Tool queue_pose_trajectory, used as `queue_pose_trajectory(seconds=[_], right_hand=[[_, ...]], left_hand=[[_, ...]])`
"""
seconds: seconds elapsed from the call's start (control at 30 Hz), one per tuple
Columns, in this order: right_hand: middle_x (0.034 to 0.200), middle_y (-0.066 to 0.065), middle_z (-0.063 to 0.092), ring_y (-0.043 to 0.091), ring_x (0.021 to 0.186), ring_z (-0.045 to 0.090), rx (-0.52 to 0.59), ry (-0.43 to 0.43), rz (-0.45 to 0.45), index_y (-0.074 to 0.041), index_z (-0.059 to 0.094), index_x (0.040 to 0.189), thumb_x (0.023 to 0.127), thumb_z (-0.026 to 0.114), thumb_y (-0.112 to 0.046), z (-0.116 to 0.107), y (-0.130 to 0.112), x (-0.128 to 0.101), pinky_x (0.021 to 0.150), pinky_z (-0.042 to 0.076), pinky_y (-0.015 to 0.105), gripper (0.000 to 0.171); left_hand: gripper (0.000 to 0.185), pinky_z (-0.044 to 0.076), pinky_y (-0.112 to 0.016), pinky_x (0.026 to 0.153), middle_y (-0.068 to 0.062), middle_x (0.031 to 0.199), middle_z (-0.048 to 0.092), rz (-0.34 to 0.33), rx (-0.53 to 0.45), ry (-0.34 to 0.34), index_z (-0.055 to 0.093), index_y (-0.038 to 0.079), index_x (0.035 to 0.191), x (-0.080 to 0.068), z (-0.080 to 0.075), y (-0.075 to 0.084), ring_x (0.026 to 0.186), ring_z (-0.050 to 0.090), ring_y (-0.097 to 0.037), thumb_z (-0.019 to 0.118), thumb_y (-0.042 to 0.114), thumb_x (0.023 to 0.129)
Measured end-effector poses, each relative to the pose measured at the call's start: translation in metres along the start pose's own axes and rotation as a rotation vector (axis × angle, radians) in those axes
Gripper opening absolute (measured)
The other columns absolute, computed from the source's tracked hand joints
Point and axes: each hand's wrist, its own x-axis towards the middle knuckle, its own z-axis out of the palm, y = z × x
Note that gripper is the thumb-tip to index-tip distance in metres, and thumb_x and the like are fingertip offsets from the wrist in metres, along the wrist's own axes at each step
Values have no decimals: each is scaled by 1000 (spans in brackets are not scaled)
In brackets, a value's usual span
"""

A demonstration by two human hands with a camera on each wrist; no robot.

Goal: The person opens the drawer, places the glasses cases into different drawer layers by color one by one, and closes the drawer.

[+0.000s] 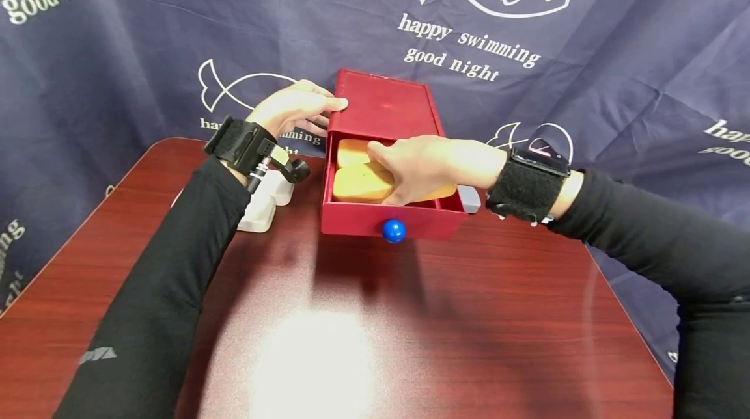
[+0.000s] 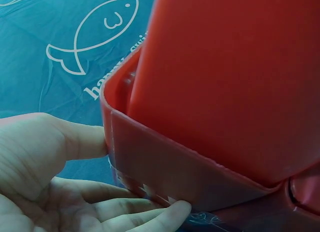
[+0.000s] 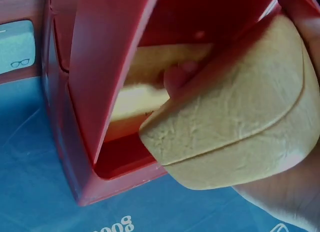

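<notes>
Reddish wood table [image 1: 498,341] before navy fish-print cloth [image 1: 586,81]; left fingers [image 1: 316,107] straight on red box [image 1: 383,110], right fingers [image 1: 387,162] gripping tan case [image 1: 357,185].

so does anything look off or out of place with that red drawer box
Nothing stands out. The red drawer box sits square on the table with its drawer open, two tan cases inside; the left hand steadies it and the right hand grips one case.

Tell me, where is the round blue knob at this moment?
In the head view, the round blue knob sits at the middle of the open red plastic drawer's front wall, just below the right hand on a tan leather case.
</notes>
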Motion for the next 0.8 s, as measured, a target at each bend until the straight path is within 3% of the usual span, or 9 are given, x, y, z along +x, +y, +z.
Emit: queue_pose_trajectory(seconds=[0.47, 0.8], right_hand=[[101, 5, 69, 25, 91, 66, -11, 106, 8, -13, 49, 124, 80, 81, -44, 4, -5, 0, 78, 55, 40, 62], [89, 7, 66, 26, 84, 66, -73, 199, 19, -12, 49, 116, 78, 83, -46, 13, -5, 3, 71, 55, 42, 62]], left_hand=[[56, 52, -40, 108, -10, 132, 63, 15, -8, 14, 49, 1, 148, -1, 1, -1, 124, 61, -25, 56, 33, 102], [58, 49, -41, 112, -16, 146, 56, -4, -36, 2, 42, 1, 152, 0, 2, 0, 133, 56, -30, 53, 31, 104]])
